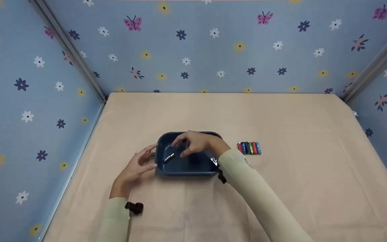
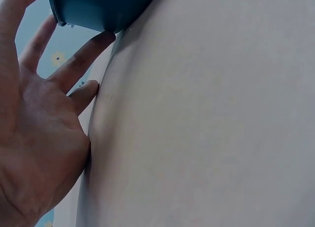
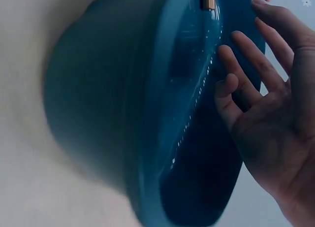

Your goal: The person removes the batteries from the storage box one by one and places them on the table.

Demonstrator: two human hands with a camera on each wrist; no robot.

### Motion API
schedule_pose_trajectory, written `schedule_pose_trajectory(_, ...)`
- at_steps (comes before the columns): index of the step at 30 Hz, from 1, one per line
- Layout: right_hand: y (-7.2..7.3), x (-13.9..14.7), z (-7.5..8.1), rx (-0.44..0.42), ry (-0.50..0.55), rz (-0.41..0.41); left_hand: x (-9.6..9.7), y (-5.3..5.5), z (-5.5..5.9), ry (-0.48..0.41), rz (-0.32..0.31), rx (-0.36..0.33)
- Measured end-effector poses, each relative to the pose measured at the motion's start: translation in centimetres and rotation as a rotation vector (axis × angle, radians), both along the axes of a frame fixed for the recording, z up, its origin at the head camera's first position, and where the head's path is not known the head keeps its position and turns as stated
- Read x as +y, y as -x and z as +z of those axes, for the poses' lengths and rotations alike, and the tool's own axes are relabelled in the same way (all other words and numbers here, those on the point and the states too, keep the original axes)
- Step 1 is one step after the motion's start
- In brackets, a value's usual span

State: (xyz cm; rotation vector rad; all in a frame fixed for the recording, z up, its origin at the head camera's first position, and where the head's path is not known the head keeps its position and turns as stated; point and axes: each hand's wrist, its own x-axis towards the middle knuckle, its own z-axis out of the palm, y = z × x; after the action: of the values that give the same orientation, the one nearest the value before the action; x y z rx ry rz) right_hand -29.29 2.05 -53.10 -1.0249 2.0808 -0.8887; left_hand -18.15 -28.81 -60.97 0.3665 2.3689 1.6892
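A dark blue rectangular tub [image 1: 186, 173] stands on the table. Inside, toward its left end, lies a single battery [image 1: 169, 158], black with a copper-coloured end. Over the tub's interior hovers my right hand [image 1: 196, 143], fingers loosely bent and apart, with nothing held; the right wrist view shows its empty palm beside the tub's rim [image 3: 147, 138]. My left hand [image 1: 136, 168] touches the tub's left side with spread fingertips and thumb. In the left wrist view its fingers reach out nearly straight to the tub's wall [image 2: 98, 10].
Right of the tub, several batteries [image 1: 249, 148] in red, blue, black and green lie side by side in a row. A beige cloth [image 1: 297, 188] covers the table. Blue panels with flowers and butterflies [image 1: 200, 47] enclose it at the back and sides.
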Motion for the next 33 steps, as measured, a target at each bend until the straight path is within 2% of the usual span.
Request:
schedule_pose_trajectory(6, -0.4, -1.1, -0.6, -0.014, -0.007, -0.012, 0.0, 0.0, 0.2, 0.004, -0.003, 0.000)
schedule_pose_trajectory(18, -1.5, -2.5, -1.2, -0.048, -0.065, 0.018, -0.1, -0.1, 0.0, -0.027, -0.010, -0.001)
schedule_pose_trajectory(23, -1.8, -2.8, -1.4, -0.026, -0.082, 0.022, -0.1, -0.1, 0.0, -0.037, -0.012, 0.000)
schedule_pose_trajectory(28, -2.0, -3.0, -1.6, 0.012, -0.115, 0.059, -0.1, -0.2, 0.0, -0.003, -0.004, -0.011)
schedule_pose_trajectory(33, -2.4, -3.5, -1.2, 0.024, -0.186, 0.138, 0.0, -0.2, 0.1, 0.001, -0.001, -0.004)
